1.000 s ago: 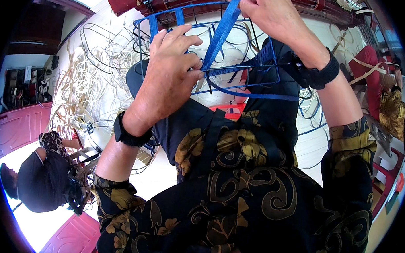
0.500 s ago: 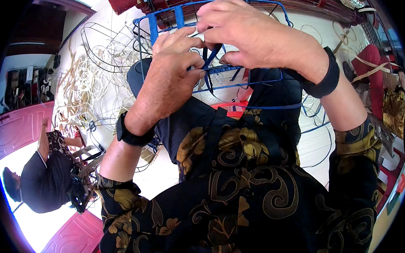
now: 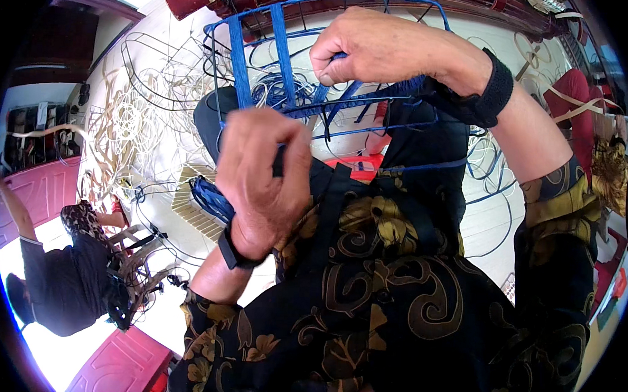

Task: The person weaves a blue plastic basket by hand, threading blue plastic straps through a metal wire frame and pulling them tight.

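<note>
A wire frame (image 3: 316, 136) wrapped in blue cord lies across my lap, with flat blue woven bands (image 3: 283, 57) running over one side. Above its middle, my right hand (image 3: 357, 49) is closed in a fist, and a bit of blue strand (image 3: 339, 56) shows between its fingers. Nearer to me, at the frame's left front, my left hand (image 3: 265, 177) is raised and curled. Its fingertips are blurred and turned away, so what they hold is hidden. Both wrists wear black bands.
Tangled pale strips (image 3: 133, 120) cover the floor at left. A slatted tray (image 3: 189, 202) with a blue cord bundle stands beside my left forearm. Far left, another person (image 3: 69, 277) sits with an arm raised. A dark red wooden piece (image 3: 265, 8) lies beyond the frame.
My left hand has drawn back toward me, away from the frame and the right hand. My right hand has closed into a fist. The other person's arm has swung outward.
</note>
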### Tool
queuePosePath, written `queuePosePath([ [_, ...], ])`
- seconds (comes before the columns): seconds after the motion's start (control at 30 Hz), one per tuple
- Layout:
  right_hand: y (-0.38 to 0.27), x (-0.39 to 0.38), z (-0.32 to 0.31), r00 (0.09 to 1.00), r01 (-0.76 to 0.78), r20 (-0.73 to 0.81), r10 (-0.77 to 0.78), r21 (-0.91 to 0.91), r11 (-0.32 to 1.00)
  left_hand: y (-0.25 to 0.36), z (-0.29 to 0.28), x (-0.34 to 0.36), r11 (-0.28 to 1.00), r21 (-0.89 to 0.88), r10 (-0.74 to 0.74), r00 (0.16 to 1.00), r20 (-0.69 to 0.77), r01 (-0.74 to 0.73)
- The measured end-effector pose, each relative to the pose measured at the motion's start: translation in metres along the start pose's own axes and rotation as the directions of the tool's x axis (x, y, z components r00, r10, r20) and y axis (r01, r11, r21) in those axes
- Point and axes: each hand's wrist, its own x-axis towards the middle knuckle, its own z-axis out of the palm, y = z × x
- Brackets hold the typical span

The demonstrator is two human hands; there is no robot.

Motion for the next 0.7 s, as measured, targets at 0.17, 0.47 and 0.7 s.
queuePosePath([
  [0.17, 0.006, 0.007, 0.010, 0.998, -0.046, 0.034, 0.044, 0.059, 0.997, 0.011, 0.008, -0.019, 0.310, -0.596, -0.580, 0.644, 0.498, 0.740],
  [0.47, 0.004, -0.001, 0.005, 0.991, -0.092, 0.102, 0.085, 0.068, 0.993, -0.001, 0.019, -0.026, -0.256, -0.774, -0.448, 0.638, 0.626, 0.580],
  [0.7, 0.012, -0.011, 0.017, 0.999, -0.043, -0.003, 0.044, 0.154, 0.987, -0.008, 0.033, -0.016, -0.206, -0.784, -0.500, 0.626, 0.599, 0.586],
])
